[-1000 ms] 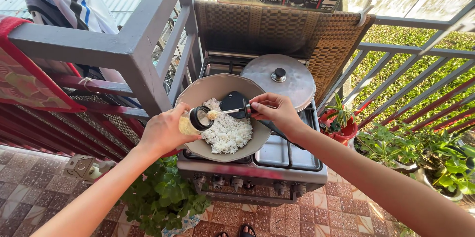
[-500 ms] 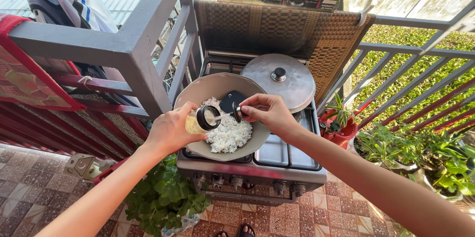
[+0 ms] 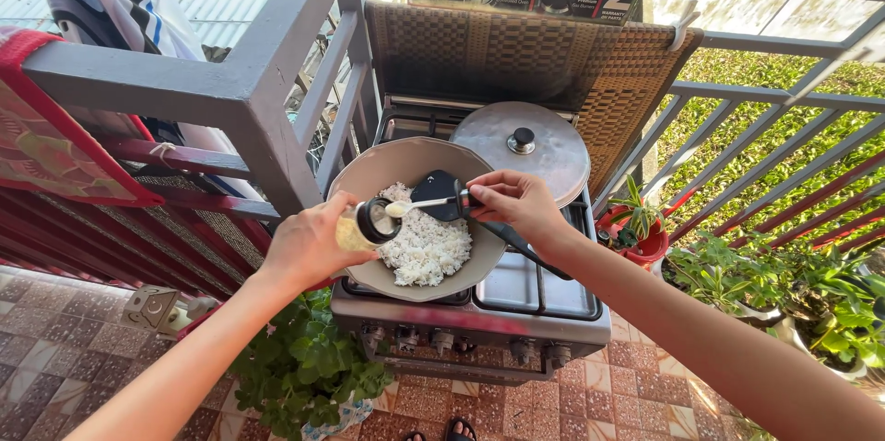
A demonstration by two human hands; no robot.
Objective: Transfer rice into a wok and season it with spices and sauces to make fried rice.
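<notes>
A: From the head view, where is the small clear glass jar (image 3: 358, 225) with the pale yellowish contents?

B: It is tipped on its side in the left hand (image 3: 307, 243), its dark-rimmed mouth facing right over the near-left rim of the wide grey wok (image 3: 369, 169). The fingers are wrapped closed around the jar's body.

A: And the other hand?

B: The right hand (image 3: 516, 206) pinches the handle of a slim metal spoon (image 3: 419, 206), fingers clenched on it. The spoon's bowl sits at the jar's mouth, carrying a pale dollop above the mound of white cooked rice (image 3: 424, 246).

A: How would the jar handle?

B: I judge it light but rigid, breakable, and likely slick if greasy; gripping round the middle of the body, as now, seems safest.

A: What else is nearby?

B: A black spatula (image 3: 435, 192) lies in the wok, its handle running under the right wrist. The wok sits on a steel gas stove (image 3: 516, 307); a round metal lid with a black knob (image 3: 521, 141) rests just behind. Leafy green potted plants (image 3: 300, 372) stand on the tiled floor below.
</notes>
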